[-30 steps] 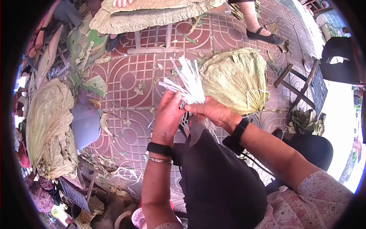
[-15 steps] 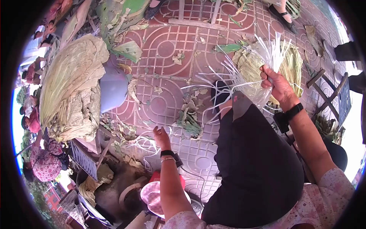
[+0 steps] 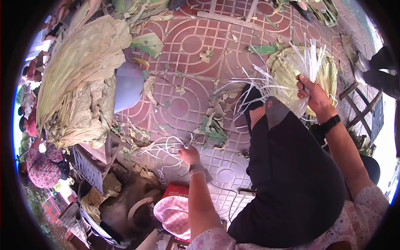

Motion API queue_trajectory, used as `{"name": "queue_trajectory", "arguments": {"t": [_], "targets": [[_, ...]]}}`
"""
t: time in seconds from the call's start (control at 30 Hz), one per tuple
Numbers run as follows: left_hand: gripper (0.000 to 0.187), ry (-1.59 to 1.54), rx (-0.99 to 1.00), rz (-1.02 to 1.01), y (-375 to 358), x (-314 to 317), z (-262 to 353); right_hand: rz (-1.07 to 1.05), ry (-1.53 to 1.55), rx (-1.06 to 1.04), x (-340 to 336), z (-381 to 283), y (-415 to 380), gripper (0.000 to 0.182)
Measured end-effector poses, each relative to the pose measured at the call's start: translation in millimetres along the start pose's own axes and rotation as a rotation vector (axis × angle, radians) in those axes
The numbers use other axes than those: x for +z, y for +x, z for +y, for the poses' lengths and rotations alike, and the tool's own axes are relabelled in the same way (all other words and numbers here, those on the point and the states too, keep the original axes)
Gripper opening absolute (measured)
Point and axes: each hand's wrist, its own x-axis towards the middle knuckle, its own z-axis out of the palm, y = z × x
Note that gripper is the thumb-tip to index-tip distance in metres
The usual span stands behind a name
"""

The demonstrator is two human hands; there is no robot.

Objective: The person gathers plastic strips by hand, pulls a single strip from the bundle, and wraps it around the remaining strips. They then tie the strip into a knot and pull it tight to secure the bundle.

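Note:
My right hand (image 3: 311,93) is closed around a bundle of white plastic strips (image 3: 309,64). Their ends fan out upward and to the left, past my knee. Behind the bundle lies a stack of dried yellow-green leaves (image 3: 285,66) on the ground. My left hand (image 3: 189,155) reaches low over the paving with curled fingers, at a loose tangle of white plastic strips (image 3: 163,148). Strands run up to its fingertips, and it appears to pinch some of them. A black band circles each wrist.
A large pile of dried leaves (image 3: 83,75) rests at left beside a pale plastic container (image 3: 128,85). Near my left forearm are a pink cloth hat (image 3: 173,214) and a dark basin (image 3: 125,208). A folding stool (image 3: 366,110) stands at right. Leaf scraps litter the tiles.
My left hand has moved slightly right and down, its fingers closing at the loose strips. My right hand keeps its hold on the bundle. The whole view has shifted a little.

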Motion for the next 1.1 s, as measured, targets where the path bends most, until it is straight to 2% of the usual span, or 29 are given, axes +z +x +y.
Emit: {"name": "queue_trajectory", "arguments": {"t": [0.03,0.07,0.1,0.13,0.2,0.27,0.33,0.4,0.47,0.5,0.6,0.73,0.77,0.9,1.0,1.03,1.07,1.1], "targets": [[0.046,-0.053,0.012,-0.065,-26,4,16,0.000,0.001,-0.013,3,0,0,0.019],[0.047,-0.081,0.149,-0.158,-47,10,19,0.001,0.001,-0.024,4,-1,0,0.018],[0.044,-0.176,0.227,-0.156,-71,8,28,-0.001,-0.001,-0.029,3,-1,-2,0.017],[0.042,-0.202,0.198,-0.205,-83,1,38,-0.002,-0.002,-0.034,1,-2,-3,0.017],[0.040,-0.273,0.056,-0.242,-78,-19,43,-0.007,-0.012,-0.036,0,-3,-5,0.016],[0.040,-0.351,0.019,0.014,-37,-7,9,-0.006,-0.027,-0.029,-4,-3,-10,0.017],[0.043,-0.287,-0.050,0.231,11,-12,-19,0.005,-0.034,-0.028,-8,-1,-12,0.018],[0.049,-0.353,-0.252,0.178,78,12,-79,0.012,-0.037,-0.018,-11,2,-15,0.019],[0.057,-0.486,-0.456,-0.078,92,-22,-65,0.019,-0.035,-0.004,-13,5,-17,0.018],[0.057,-0.494,-0.595,-0.116,101,-25,-65,0.034,-0.037,0.002,-11,6,-19,0.018],[0.053,-0.359,-0.572,-0.054,104,-19,-62,0.055,-0.050,0.021,-5,7,-19,0.017],[0.041,-0.002,-0.275,-0.012,95,-24,-59,0.034,-0.083,0.046,4,9,-17,0.016],[0.031,0.058,-0.197,-0.052,93,-31,-51,0.023,-0.090,0.048,9,8,-18,0.016],[0.024,-0.023,-0.083,0.077,94,-11,-71,-0.025,-0.112,0.025,20,8,-16,0.014],[0.017,-0.127,0.077,0.197,55,-32,-25,-0.074,-0.152,-0.003,24,10,-15,0.014],[0.014,-0.297,0.150,0.161,50,-30,-15,-0.079,-0.163,-0.012,30,10,-15,0.014],[0.015,-0.406,0.307,0.130,42,-27,-6,-0.081,-0.174,-0.021,35,9,-15,0.014],[0.013,-0.478,0.331,0.080,28,-31,13,-0.093,-0.180,-0.031,41,9,-16,0.016]]}}
